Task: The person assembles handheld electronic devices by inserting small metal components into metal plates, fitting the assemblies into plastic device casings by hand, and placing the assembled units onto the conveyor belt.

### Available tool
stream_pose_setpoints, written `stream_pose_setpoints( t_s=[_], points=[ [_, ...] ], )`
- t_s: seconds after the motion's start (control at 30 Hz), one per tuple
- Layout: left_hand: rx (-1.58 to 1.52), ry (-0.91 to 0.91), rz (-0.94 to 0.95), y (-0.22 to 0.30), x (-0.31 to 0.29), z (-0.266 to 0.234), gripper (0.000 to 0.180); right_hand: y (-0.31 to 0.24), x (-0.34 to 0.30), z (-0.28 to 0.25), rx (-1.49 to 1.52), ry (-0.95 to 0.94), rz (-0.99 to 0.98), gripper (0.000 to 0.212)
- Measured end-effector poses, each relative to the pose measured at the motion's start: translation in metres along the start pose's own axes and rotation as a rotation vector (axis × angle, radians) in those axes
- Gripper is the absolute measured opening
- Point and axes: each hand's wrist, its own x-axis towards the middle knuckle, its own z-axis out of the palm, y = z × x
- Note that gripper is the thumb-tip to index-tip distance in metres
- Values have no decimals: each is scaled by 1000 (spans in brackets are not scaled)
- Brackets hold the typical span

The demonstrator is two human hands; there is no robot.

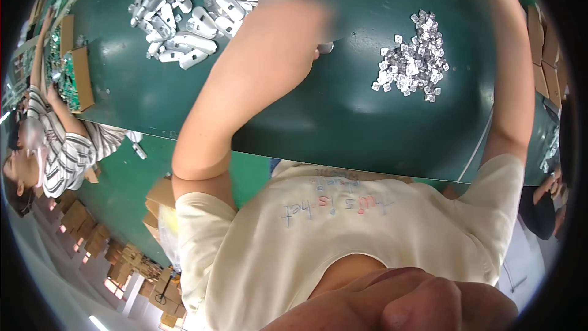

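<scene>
Small silvery metal pieces (pixel 411 55) lie in a loose heap on the dark green counter (pixel 343 116), and that heap serves well as the landmark here. Each piece looks squarish, bright and shiny, catching the light; they are tumbled at all angles, which suits a supply dumped within easy reach rather than sorted. To the left of the heap, a little apart from it, the person's left hand (pixel 300 18) comes in across the counter, but it is blurred in the view; something small and pale grey shows just at its edge toward the heap, and whether the fingers are clenched on it or merely beside it I cannot tell. Farther left of the heap and up toward the far edge lies a second, larger pile of elongated pale grey shells (pixel 190 18) with rounded ends, again jumbled, probably kept there as the other stock to draw from. The right arm (pixel 508 73) passes just to the right of the heap and runs out of the top of the view, so the right hand itself is not visible (its grip stays unknown). Well to the left of the heap, past the grey shells, another person in a striped top (pixel 61 147) reaches toward cardboard trays (pixel 79 76) of green parts.
</scene>
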Motion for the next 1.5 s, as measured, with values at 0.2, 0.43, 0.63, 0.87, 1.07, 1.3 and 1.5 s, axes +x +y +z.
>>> stream_pose_setpoints(
  t_s=[0.2,0.43,0.63,0.87,1.07,1.3,1.5],
  points=[
    [-18,69,-28,-9,0,8,10,-53,-117,67,-209,-225,-173,13],
    [-383,220,-97,6,21,1,16,-46,-131,78,-256,-113,-81,10],
    [-1018,403,599,-14,37,28,22,-43,-130,76,-184,-39,-174,13],
    [-1394,203,-335,31,20,9,16,-42,-127,53,538,-2,146,20],
    [-1134,499,644,2,35,48,14,-61,-137,61,671,-65,127,19],
    [-1776,227,-265,41,17,17,20,-58,-142,71,806,-65,126,11],
    [-1389,36,-376,39,18,16,25,-52,-140,61,857,-5,174,17]
  ],
)
